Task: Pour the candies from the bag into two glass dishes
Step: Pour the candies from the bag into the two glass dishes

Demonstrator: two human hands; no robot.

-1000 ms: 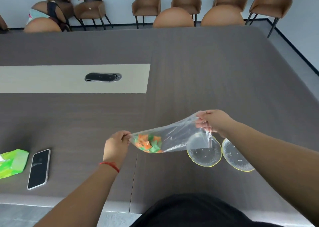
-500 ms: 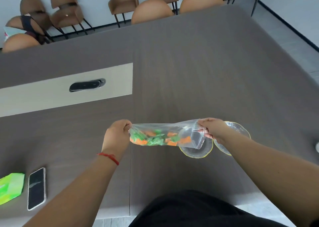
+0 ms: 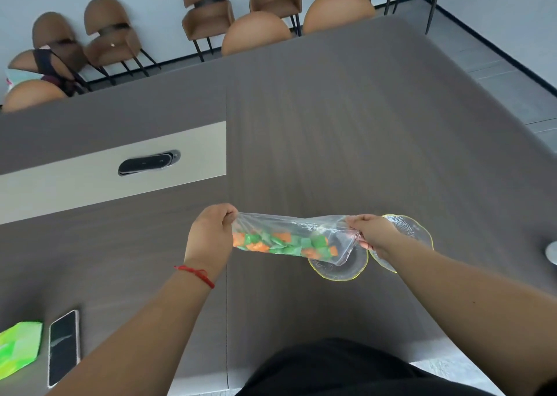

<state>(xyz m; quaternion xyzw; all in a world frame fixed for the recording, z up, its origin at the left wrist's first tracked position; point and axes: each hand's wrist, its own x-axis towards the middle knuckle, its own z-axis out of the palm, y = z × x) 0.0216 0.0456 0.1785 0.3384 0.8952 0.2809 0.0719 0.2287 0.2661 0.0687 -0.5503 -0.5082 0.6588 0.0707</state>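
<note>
A clear plastic bag (image 3: pixel 298 228) stretches nearly level above the dark table. My left hand (image 3: pixel 208 236) pinches its closed left end and my right hand (image 3: pixel 373 234) grips its open right end. Green and orange candies (image 3: pixel 283 245) lie spread along the bag's lower side, reaching close to the mouth. The mouth hangs over the nearer glass dish (image 3: pixel 340 267), which has a yellow rim and looks empty. A second glass dish (image 3: pixel 407 230) sits just to its right, partly hidden by my right hand and forearm.
A phone (image 3: pixel 63 347) and a green packet (image 3: pixel 18 347) lie at the table's near left. A black device (image 3: pixel 147 163) sits in the beige inset panel. A grey round object (image 3: pixel 552 252) shows at the right edge. Brown chairs (image 3: pixel 256 31) line the far side.
The left end of the bag has risen so the bag lies nearly level. The candies have slid from a clump near my left hand toward the open end over the dish.
</note>
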